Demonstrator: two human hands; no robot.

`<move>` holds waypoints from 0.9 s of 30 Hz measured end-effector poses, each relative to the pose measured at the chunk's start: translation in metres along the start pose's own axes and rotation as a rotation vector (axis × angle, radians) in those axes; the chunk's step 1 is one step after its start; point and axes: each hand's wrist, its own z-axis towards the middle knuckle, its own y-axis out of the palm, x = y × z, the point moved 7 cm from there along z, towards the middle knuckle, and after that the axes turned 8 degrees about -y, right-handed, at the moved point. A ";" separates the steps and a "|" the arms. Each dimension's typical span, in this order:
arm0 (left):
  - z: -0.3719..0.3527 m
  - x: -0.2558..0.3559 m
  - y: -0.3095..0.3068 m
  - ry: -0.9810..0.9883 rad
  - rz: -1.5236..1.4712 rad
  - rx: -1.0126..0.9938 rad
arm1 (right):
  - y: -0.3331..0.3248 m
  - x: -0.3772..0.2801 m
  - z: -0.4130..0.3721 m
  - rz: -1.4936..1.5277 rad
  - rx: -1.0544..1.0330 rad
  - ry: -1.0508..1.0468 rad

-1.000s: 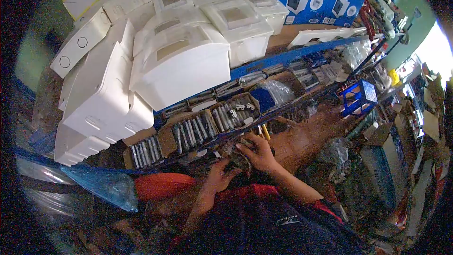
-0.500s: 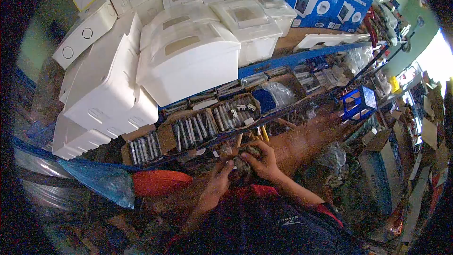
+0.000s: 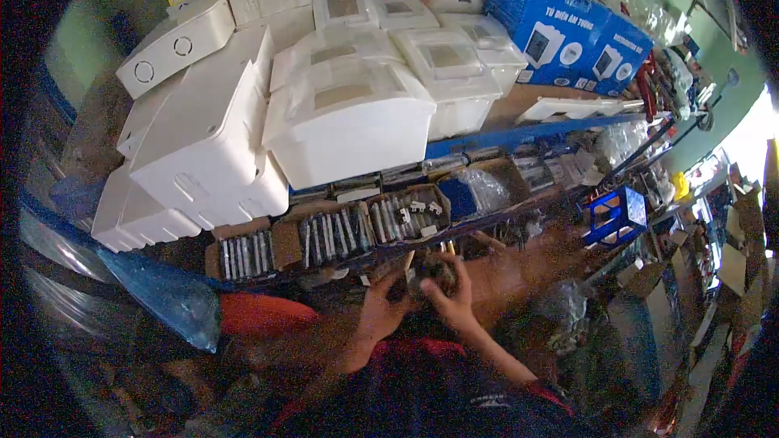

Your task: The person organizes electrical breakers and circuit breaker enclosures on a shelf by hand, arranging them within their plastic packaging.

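Note:
My left hand (image 3: 385, 307) and my right hand (image 3: 451, 294) are close together in front of my chest, below the lower shelf. Between their curled fingers is a small dark bundle (image 3: 439, 274), too blurred and dim to name. My right hand's thumb and fingers close around it. The fingers of my left hand bend toward its left side, and their tips are lost in shadow. Just above the hands, small boxes of packed thin items (image 3: 334, 235) line the shelf.
White plastic enclosures (image 3: 349, 126) are stacked on the upper shelf beside a blue printed carton (image 3: 568, 28). A blue stool (image 3: 617, 217) stands at the right. A red object (image 3: 264, 314) and a blue plastic bag (image 3: 166, 296) lie at the left. Cardboard pieces (image 3: 733, 269) crowd the far right.
The view has shifted, so the shelves sit a little lower and the enclosures farther right. My left hand's fingers have spread somewhat, and both hands remain around the dark bundle.

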 end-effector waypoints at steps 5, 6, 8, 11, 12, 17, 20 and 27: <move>-0.008 -0.032 0.004 0.027 0.168 -0.070 | 0.005 0.009 0.005 -0.198 -0.219 0.089; -0.005 -0.032 0.005 -0.026 0.165 -0.133 | 0.005 0.013 0.005 -0.235 -0.251 0.113; 0.000 -0.025 0.006 -0.093 0.146 -0.222 | -0.005 0.031 0.003 -0.225 -0.084 0.170; 0.003 -0.017 0.009 -0.091 0.163 -0.278 | -0.009 0.048 -0.007 -0.165 0.028 0.176; 0.000 -0.025 0.010 -0.056 0.217 -0.292 | -0.002 0.035 -0.007 -0.125 -0.077 0.133; -0.013 -0.046 0.033 -0.054 0.475 -0.472 | -0.005 0.032 -0.017 -0.052 -0.280 0.209; -0.011 -0.028 0.040 -0.011 0.407 -0.436 | -0.022 0.062 -0.022 0.119 -0.074 0.433; -0.011 -0.093 0.054 -0.251 -0.124 -0.238 | -0.024 0.084 -0.043 0.242 0.132 0.410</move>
